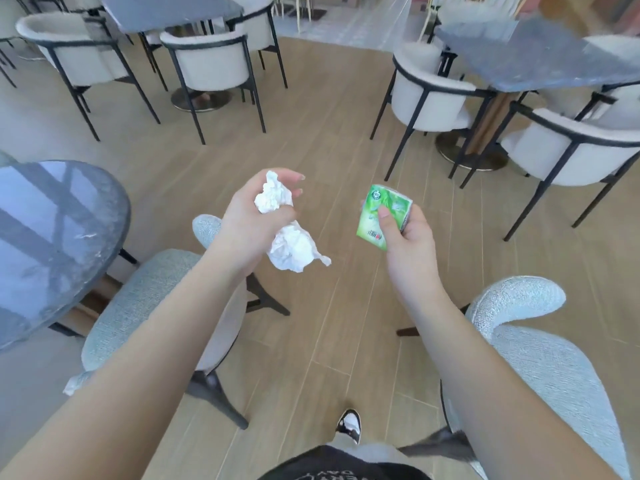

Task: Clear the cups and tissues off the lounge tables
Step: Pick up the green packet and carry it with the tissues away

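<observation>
Crumpled tissues (287, 230) are bunched in the left hand (252, 220) and a green tissue pack (384, 216) is pinched in the right hand (408, 237), carried over the floor, apparently for disposal.

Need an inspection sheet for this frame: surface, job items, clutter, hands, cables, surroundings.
Surface: round dark table at left, its visible top bare; two more dark tables further back.
Job's things: crumpled white tissues in the left hand; green tissue pack in the right hand. No cups seen.
Clutter: a white scrap shows by the left forearm, on or near the grey chair.
Hands: left hand grips the tissues; right hand holds the pack, thumb on its front.
Cables: nothing seen.
Surroundings: wood-plank floor, cream armchairs around the far tables, a second grey chair at right.
</observation>
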A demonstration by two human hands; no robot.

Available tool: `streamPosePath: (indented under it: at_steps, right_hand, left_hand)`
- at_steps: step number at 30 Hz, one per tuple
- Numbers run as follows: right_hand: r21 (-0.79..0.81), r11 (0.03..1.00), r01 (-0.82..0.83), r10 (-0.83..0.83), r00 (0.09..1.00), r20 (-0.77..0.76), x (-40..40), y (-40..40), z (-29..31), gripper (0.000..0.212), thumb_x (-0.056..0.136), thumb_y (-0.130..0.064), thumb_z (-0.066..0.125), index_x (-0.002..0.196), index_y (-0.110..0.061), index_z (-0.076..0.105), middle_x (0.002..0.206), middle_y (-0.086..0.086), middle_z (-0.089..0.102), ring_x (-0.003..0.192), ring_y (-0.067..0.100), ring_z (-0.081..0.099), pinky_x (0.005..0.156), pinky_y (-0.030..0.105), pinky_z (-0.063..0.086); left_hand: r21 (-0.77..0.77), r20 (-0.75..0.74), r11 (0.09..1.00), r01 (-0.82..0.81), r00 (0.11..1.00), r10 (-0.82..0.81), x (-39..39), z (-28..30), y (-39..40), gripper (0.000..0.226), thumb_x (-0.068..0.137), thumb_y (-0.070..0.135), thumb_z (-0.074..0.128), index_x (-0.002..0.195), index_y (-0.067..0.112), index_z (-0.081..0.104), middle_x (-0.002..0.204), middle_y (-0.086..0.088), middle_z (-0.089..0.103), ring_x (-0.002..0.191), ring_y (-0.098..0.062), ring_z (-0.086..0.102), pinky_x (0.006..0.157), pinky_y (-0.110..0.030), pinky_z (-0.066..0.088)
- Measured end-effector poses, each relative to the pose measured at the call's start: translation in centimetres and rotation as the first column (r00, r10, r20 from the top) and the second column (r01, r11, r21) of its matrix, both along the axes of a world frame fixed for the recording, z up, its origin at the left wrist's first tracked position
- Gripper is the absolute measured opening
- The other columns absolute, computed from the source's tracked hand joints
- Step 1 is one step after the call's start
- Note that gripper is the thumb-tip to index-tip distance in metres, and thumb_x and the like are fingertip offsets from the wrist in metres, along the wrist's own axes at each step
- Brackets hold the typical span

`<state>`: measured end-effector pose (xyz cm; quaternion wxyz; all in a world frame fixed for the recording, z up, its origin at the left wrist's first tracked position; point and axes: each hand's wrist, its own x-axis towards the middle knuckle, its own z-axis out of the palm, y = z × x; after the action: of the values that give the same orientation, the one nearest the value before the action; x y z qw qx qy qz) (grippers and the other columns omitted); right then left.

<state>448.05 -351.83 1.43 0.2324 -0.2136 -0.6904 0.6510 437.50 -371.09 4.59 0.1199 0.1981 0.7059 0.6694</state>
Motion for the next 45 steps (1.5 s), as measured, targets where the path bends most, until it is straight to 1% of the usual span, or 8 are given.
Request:
streamPosePath:
  at_steps: [4, 10, 21, 27, 31, 36, 41, 45]
  right_hand:
    - [0.046, 0.993, -0.11, 0.109, 0.994, 0.027, -5.8, 4.3, 1.0, 0.009, 0.102, -0.031, 0.057, 0.106, -0.039, 0.058, 0.104, -0.015, 0.071, 0.095, -0.002, 0.067, 0.079, 0.013, 0.05]
    - [0.01, 0.987, -0.161, 0.161, 0.987, -0.001, -13.4, 7.2, 0.8, 0.015, 0.102, -0.028, 0.056, 0.117, -0.029, 0.06, 0.107, -0.013, 0.072, 0.099, 0.001, 0.066, 0.082, 0.014, 0.05]
    - [0.037, 0.982, -0.186, 0.184, 0.982, 0.053, -32.4, 11.2, 0.7, 0.016, 0.103, -0.029, 0.055, 0.118, -0.027, 0.061, 0.112, -0.008, 0.073, 0.102, 0.004, 0.068, 0.083, 0.016, 0.05]
    - [0.03, 0.989, -0.145, 0.144, 0.989, 0.029, -41.8, 14.1, 2.2, 0.013, 0.103, -0.029, 0.055, 0.114, -0.033, 0.06, 0.11, -0.012, 0.073, 0.097, -0.003, 0.068, 0.072, 0.005, 0.045]
    - [0.032, 0.989, -0.147, 0.146, 0.989, 0.036, -47.1, 16.4, 1.7, 0.018, 0.103, -0.029, 0.054, 0.12, -0.025, 0.06, 0.113, -0.008, 0.073, 0.099, 0.0, 0.068, 0.074, 0.006, 0.045]
    - [0.015, 0.987, -0.158, 0.158, 0.987, 0.031, -54.8, 20.8, 0.4, 0.013, 0.102, -0.031, 0.056, 0.114, -0.033, 0.061, 0.108, -0.014, 0.074, 0.098, 0.0, 0.069, 0.074, 0.007, 0.047]
    - [-0.009, 0.978, -0.209, 0.209, 0.978, 0.014, -63.1, 26.3, 0.3, 0.013, 0.102, -0.029, 0.057, 0.114, -0.033, 0.061, 0.112, -0.009, 0.074, 0.104, 0.007, 0.069, 0.09, 0.028, 0.052]
    - [-0.004, 0.967, -0.254, 0.254, 0.967, 0.004, -69.0, 30.8, 0.9, 0.012, 0.102, -0.031, 0.057, 0.112, -0.035, 0.062, 0.11, -0.012, 0.074, 0.101, 0.004, 0.069, 0.084, 0.024, 0.049]
  left_hand:
    - [-0.039, -0.061, 0.999, -0.028, 0.998, 0.026, -5.1, 0.6, 4.0, 0.047, 0.085, -0.004, 0.058, 0.109, 0.035, 0.071, 0.121, 0.006, 0.07, 0.119, -0.004, 0.067, 0.082, -0.026, 0.06]
    - [-0.089, -0.041, 0.996, -0.028, 0.999, 0.025, -11.8, 0.6, 7.3, 0.045, 0.079, 0.009, 0.059, 0.111, 0.039, 0.071, 0.106, 0.019, 0.072, 0.109, -0.008, 0.069, 0.075, -0.022, 0.059]
    - [0.006, -0.021, 0.998, -0.064, 0.998, 0.064, -31.4, -1.0, 10.8, 0.047, 0.082, 0.006, 0.059, 0.114, 0.038, 0.071, 0.111, 0.016, 0.071, 0.114, -0.006, 0.068, 0.08, -0.026, 0.061]
    - [-0.018, -0.023, 0.999, -0.038, 0.999, 0.038, -42.2, 0.1, 13.2, 0.048, 0.082, 0.003, 0.059, 0.113, 0.037, 0.072, 0.114, 0.01, 0.071, 0.107, -0.008, 0.069, 0.075, -0.024, 0.059]
    - [-0.035, -0.039, 0.999, -0.026, 0.999, 0.024, -47.3, 0.0, 16.0, 0.047, 0.076, 0.011, 0.057, 0.111, 0.04, 0.071, 0.115, 0.017, 0.071, 0.106, -0.009, 0.069, 0.079, -0.027, 0.06]
    - [-0.051, -0.021, 0.998, -0.044, 0.999, 0.043, -54.3, -0.3, 20.7, 0.046, 0.076, 0.009, 0.059, 0.109, 0.04, 0.071, 0.11, 0.017, 0.071, 0.112, -0.005, 0.067, 0.077, -0.023, 0.058]
    - [-0.076, -0.049, 0.993, -0.094, 0.995, 0.09, -61.1, 0.3, 25.9, 0.049, 0.088, -0.001, 0.06, 0.113, 0.039, 0.071, 0.113, 0.011, 0.072, 0.109, -0.002, 0.068, 0.077, -0.022, 0.059]
    - [-0.086, -0.066, 0.988, -0.13, 0.99, 0.124, -65.9, 1.2, 29.8, 0.047, 0.088, 0.002, 0.062, 0.115, 0.04, 0.07, 0.116, 0.011, 0.072, 0.111, -0.005, 0.067, 0.076, -0.017, 0.058]
